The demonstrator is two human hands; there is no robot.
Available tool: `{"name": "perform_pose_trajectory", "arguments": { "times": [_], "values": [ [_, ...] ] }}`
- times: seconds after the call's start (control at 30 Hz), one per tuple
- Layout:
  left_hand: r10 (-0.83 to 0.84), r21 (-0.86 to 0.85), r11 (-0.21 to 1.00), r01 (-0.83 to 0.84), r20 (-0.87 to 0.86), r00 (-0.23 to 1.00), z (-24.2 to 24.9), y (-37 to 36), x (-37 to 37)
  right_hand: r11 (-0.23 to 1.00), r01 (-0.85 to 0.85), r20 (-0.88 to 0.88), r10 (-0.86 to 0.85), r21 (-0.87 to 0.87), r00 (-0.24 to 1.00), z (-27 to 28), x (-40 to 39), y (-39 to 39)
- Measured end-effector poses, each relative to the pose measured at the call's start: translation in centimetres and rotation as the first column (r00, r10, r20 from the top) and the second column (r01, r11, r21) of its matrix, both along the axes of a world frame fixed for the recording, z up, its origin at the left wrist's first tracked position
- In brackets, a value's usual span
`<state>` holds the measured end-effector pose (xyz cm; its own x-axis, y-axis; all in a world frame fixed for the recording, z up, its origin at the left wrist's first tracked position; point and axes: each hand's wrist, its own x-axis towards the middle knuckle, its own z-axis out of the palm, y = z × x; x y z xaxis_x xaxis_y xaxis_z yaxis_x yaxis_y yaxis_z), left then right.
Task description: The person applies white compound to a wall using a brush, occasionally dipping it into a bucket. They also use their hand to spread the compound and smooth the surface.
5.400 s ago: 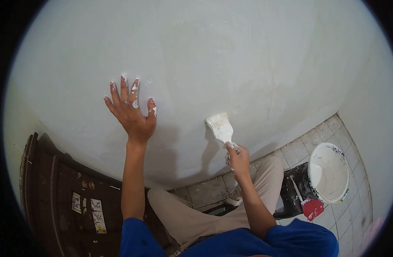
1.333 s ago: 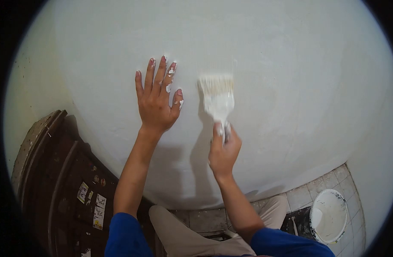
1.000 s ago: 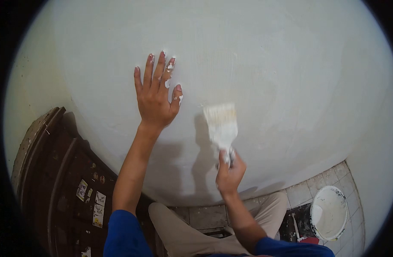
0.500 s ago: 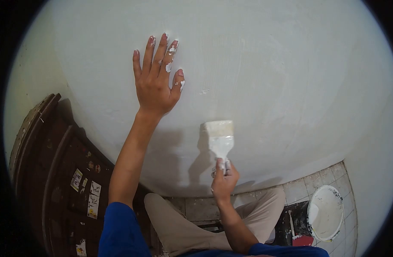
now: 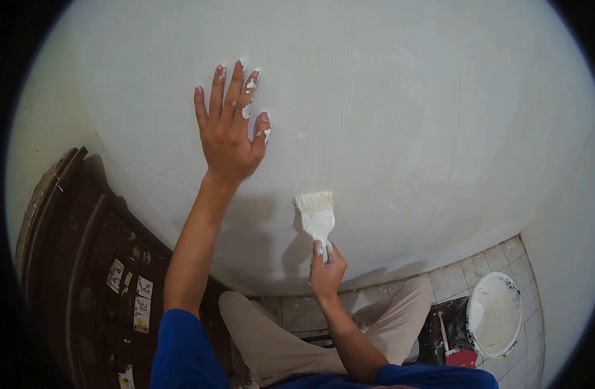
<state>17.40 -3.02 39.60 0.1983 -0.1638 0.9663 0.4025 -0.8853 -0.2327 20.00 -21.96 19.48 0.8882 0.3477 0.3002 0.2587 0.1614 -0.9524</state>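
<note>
My left hand (image 5: pixel 231 139) lies flat against the pale wall (image 5: pixel 407 129), fingers spread, with white paint on the fingertips, index finger and thumb. Lower and to the right, my right hand (image 5: pixel 327 271) is closed round the handle of a wide paintbrush (image 5: pixel 317 217). The brush is coated in white, and its bristles point up and touch or nearly touch the wall. A shadow falls on the wall just left of the brush.
Dark brown wooden furniture (image 5: pixel 83 259) with stickers stands at the left. At the lower right, a bucket (image 5: pixel 498 314) with white paint is near a red-bladed tool (image 5: pixel 461 358). Floor tiles (image 5: pixel 446 283) run along the wall's base, by my bent knees.
My right hand and the brush have moved a little left and slightly down. My left hand appears slightly lower and further left, still flat on the wall.
</note>
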Motion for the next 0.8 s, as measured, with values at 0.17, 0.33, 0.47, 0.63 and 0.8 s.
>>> {"name": "perform_pose_trajectory", "arguments": {
  "times": [0.17,0.33,0.47,0.63,0.8],
  "values": [
    [0.004,-0.007,1.000,-0.004,0.007,1.000,0.0,-0.9,0.3,0.969,-0.041,0.043,0.032,0.242,0.999,5.3,1.1,-1.4],
    [-0.019,0.003,1.000,0.019,-0.011,1.000,0.0,-0.8,0.4,0.966,-0.067,0.212,0.013,0.250,0.977,11.1,3.1,1.0],
    [-0.008,-0.012,1.000,0.008,-0.008,1.000,-0.1,-0.6,0.2,0.994,0.063,0.186,-0.080,0.094,0.979,3.1,1.5,0.8],
    [-0.007,-0.010,1.000,0.007,-0.002,1.000,-0.4,-0.6,0.3,0.990,-0.005,0.003,0.005,0.141,1.000,-1.7,0.9,-1.3],
    [-0.017,-0.004,1.000,0.017,-0.031,0.999,-0.3,-1.2,0.4,0.963,-0.046,0.207,-0.011,0.267,0.978,8.7,2.4,-0.6]
  ]
}}
